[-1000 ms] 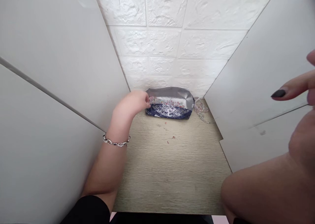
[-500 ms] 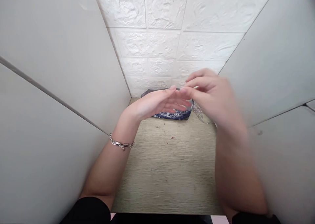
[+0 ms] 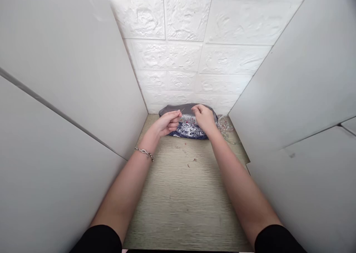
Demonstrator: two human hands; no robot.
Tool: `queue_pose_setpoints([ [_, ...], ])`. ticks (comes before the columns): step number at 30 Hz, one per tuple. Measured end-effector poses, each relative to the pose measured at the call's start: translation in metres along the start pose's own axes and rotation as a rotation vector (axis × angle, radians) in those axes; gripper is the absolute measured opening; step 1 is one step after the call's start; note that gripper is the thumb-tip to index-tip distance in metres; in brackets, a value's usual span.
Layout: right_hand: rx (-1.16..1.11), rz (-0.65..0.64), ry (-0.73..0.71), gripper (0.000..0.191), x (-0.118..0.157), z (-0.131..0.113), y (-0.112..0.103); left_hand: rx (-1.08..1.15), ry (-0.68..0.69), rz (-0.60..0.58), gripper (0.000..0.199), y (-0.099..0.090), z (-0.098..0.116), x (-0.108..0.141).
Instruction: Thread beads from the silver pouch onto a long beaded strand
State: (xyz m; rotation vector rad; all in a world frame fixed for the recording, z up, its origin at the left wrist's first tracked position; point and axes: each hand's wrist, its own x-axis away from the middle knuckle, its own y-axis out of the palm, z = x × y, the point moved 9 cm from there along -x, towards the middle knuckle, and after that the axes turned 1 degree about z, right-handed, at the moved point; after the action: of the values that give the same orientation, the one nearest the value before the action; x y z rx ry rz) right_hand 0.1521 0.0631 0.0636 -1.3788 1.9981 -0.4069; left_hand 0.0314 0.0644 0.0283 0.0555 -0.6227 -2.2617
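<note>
My left hand (image 3: 170,122) is closed, its thumb and forefinger pinching a thin needle (image 3: 183,109) that sticks up to the right. A chain bracelet (image 3: 144,153) circles the left wrist. Just right of the needle, my right hand (image 3: 204,116) is closed with its fingertips together; anything in them is too small to make out. Both hands are over a dark blue and white patterned pouch (image 3: 189,130) with a grey inside, which lies open at the back. Small clear and reddish beads (image 3: 187,119) show inside it, partly hidden by the hands.
Strands of pale beads (image 3: 225,126) lie right of the pouch on the wood-grain tabletop (image 3: 180,193). Small reddish bits (image 3: 194,160) are scattered in front. Grey panels (image 3: 69,79) flank both sides, and a white brick-pattern wall (image 3: 183,56) stands behind.
My left fingers have gone from outstretched to a pinch on the needle. My right hand has moved left and forward, over the pouch, and its fingers have closed up. The view has tilted slightly upward.
</note>
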Motion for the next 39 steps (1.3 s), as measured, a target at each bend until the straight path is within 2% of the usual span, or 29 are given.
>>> queue_pose_setpoints([
  [5, 0.447, -0.133, -0.017, 0.028, 0.004, 0.017, 0.045, 0.01, -0.105, -0.204, 0.016, 0.012, -0.029, 0.003],
  [9, 0.642, -0.207, -0.025, 0.038, 0.005, 0.019, 0.064, -0.094, -0.234, -0.272, 0.014, 0.016, -0.052, 0.004],
  [16, 0.566, -0.317, -0.096, 0.037, -0.002, 0.022, 0.08, -0.126, -0.237, -0.254, 0.016, 0.02, -0.06, 0.004],
  [21, 0.575, -0.365, -0.059, 0.039, -0.002, 0.025, 0.083, -0.13, -0.235, -0.214, 0.018, 0.017, -0.062, 0.003],
  [27, 0.544, -0.302, 0.039, 0.046, -0.004, 0.033, 0.077, -0.103, -0.259, -0.24, 0.018, 0.018, -0.065, 0.003],
  [30, 0.396, -0.139, 0.095, 0.052, -0.009, 0.035, 0.062, -0.099, -0.261, -0.249, 0.016, 0.019, -0.065, 0.003],
  [33, 0.122, 0.165, 0.2, 0.054, -0.012, 0.038, 0.034, -0.099, -0.25, -0.24, 0.015, 0.02, -0.064, 0.003],
  [36, -0.313, 0.391, 0.39, 0.047, -0.009, 0.051, 0.017, -0.102, -0.267, -0.227, 0.014, 0.017, -0.064, 0.002],
  [39, -0.895, 0.46, 0.644, 0.035, -0.003, 0.062, 0.027, -0.074, -0.267, -0.209, 0.015, 0.013, -0.061, 0.001],
])
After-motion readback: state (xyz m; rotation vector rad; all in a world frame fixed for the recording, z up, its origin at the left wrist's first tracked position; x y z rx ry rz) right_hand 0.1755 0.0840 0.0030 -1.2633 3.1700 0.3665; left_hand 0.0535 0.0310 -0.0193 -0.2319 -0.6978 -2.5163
